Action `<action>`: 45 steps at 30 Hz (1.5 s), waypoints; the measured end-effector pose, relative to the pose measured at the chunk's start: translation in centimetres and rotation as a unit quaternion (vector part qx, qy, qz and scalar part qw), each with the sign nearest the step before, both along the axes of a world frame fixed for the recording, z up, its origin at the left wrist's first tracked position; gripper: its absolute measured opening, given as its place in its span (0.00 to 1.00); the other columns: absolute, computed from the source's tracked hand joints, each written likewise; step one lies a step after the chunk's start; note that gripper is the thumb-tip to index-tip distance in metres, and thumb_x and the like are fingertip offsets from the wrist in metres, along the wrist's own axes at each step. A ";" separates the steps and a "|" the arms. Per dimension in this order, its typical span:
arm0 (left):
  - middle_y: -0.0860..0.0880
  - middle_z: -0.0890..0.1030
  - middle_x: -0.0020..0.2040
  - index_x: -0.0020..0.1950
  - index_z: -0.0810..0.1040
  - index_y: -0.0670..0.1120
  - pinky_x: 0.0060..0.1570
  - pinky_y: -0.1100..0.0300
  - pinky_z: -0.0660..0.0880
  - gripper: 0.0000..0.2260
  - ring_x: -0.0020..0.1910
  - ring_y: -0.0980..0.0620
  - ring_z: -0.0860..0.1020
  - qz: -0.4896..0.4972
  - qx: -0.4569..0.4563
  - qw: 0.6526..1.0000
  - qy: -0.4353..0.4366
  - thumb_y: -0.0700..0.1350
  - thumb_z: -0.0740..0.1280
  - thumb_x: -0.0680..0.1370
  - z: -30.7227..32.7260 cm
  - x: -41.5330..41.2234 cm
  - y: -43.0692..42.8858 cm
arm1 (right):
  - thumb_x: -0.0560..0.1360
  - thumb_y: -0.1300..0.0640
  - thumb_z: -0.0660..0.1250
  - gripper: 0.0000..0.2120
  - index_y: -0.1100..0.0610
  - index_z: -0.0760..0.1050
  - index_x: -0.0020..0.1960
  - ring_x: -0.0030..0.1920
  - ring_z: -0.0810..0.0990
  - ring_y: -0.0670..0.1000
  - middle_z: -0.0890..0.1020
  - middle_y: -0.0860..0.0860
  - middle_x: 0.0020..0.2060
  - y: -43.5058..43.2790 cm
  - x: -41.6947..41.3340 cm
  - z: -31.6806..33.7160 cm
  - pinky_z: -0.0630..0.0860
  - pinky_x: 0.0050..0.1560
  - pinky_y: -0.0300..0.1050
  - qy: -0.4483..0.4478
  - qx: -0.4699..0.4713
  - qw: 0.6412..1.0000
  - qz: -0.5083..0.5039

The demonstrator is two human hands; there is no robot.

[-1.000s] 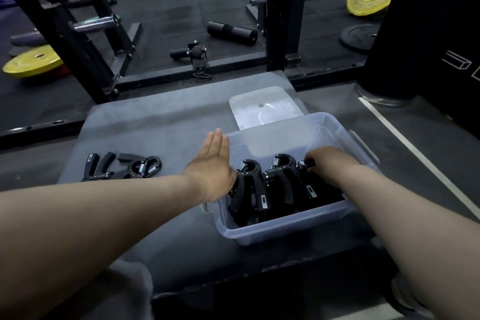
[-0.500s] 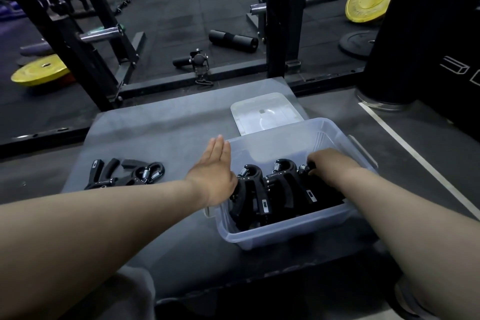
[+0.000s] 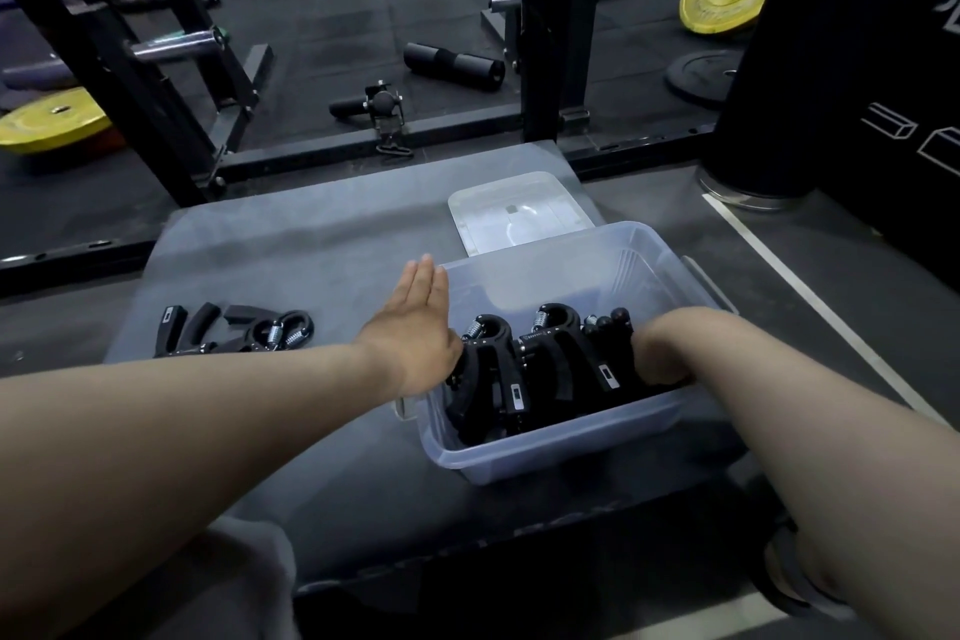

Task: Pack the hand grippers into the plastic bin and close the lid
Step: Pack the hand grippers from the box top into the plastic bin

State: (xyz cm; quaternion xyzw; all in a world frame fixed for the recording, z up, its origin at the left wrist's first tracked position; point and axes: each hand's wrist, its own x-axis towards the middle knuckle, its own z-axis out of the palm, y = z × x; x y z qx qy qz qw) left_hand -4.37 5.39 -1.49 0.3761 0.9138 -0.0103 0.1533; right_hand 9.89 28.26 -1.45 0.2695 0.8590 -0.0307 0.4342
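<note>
I see a grey padded platform (image 3: 322, 244) carrying everything. On it, at my right, sits the clear plastic bin (image 3: 566, 452), near the front edge. Its lid (image 3: 519, 213) lies flat just behind the bin. Well to the left, two loose black hand grippers (image 3: 234, 330) lie together on the pad

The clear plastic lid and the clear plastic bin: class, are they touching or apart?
Cannot tell. In the head view the bin's far rim overlaps the near edge of the lid lying flat behind it, hiding any contact or gap.
</note>
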 end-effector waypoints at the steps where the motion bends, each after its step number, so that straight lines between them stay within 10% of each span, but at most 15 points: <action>1: 0.47 0.32 0.79 0.80 0.36 0.43 0.77 0.55 0.42 0.33 0.77 0.51 0.32 0.000 0.000 1.000 0.000 0.50 0.51 0.82 0.0 0.0 0.0 | 0.77 0.60 0.56 0.20 0.61 0.70 0.68 0.57 0.77 0.57 0.77 0.60 0.60 0.2 0.1 0.0 0.71 0.52 0.47 0.009 -0.012 1.000 -0.005; 12: 0.46 0.32 0.79 0.80 0.36 0.42 0.77 0.55 0.42 0.33 0.78 0.49 0.33 0.001 -0.008 1.000 -0.001 0.50 0.51 0.82 0.5 0.3 0.2 | 0.77 0.62 0.61 0.05 0.57 0.70 0.42 0.36 0.75 0.51 0.76 0.53 0.39 0.3 1.6 0.9 0.74 0.40 0.44 0.140 -0.095 0.977 -0.130; 20: 0.46 0.32 0.79 0.80 0.36 0.42 0.77 0.55 0.41 0.33 0.78 0.49 0.32 -0.002 -0.011 1.000 -0.001 0.50 0.51 0.82 0.7 0.4 0.1 | 0.82 0.58 0.55 0.21 0.58 0.63 0.74 0.70 0.68 0.55 0.68 0.55 0.72 -2.1 0.8 0.5 0.62 0.69 0.46 0.046 0.006 0.999 -0.015; 30: 0.47 0.32 0.79 0.80 0.36 0.43 0.77 0.55 0.42 0.33 0.78 0.50 0.33 0.000 -0.002 1.000 -0.018 0.50 0.52 0.82 1.1 0.4 0.0 | 0.81 0.57 0.61 0.17 0.58 0.73 0.68 0.67 0.74 0.57 0.75 0.56 0.66 -2.7 0.5 0.5 0.69 0.55 0.46 0.033 0.002 0.999 0.018; 36: 0.48 0.33 0.79 0.80 0.36 0.43 0.75 0.58 0.41 0.33 0.78 0.51 0.34 -0.008 0.009 0.999 -0.034 0.49 0.53 0.81 1.3 -0.1 -0.5 | 0.81 0.58 0.57 0.23 0.59 0.61 0.76 0.71 0.68 0.54 0.67 0.56 0.73 -4.2 -0.3 2.5 0.65 0.65 0.45 0.020 0.054 0.997 0.059; 41: 0.48 0.33 0.79 0.80 0.36 0.43 0.76 0.57 0.41 0.33 0.78 0.51 0.34 -0.006 0.008 0.999 -0.039 0.48 0.52 0.82 1.5 0.1 -0.5 | 0.75 0.61 0.57 0.12 0.57 0.74 0.56 0.54 0.73 0.54 0.78 0.56 0.56 -2.0 0.3 1.2 0.70 0.60 0.46 -0.032 0.013 0.998 0.047; 45: 0.48 0.33 0.79 0.80 0.36 0.43 0.75 0.57 0.41 0.32 0.78 0.51 0.34 -0.009 0.001 0.999 -0.040 0.49 0.52 0.83 1.7 0.1 -0.5 | 0.75 0.59 0.56 0.23 0.59 0.67 0.70 0.57 0.74 0.55 0.73 0.57 0.68 -3.1 0.2 3.2 0.69 0.64 0.48 -0.014 0.029 0.998 0.062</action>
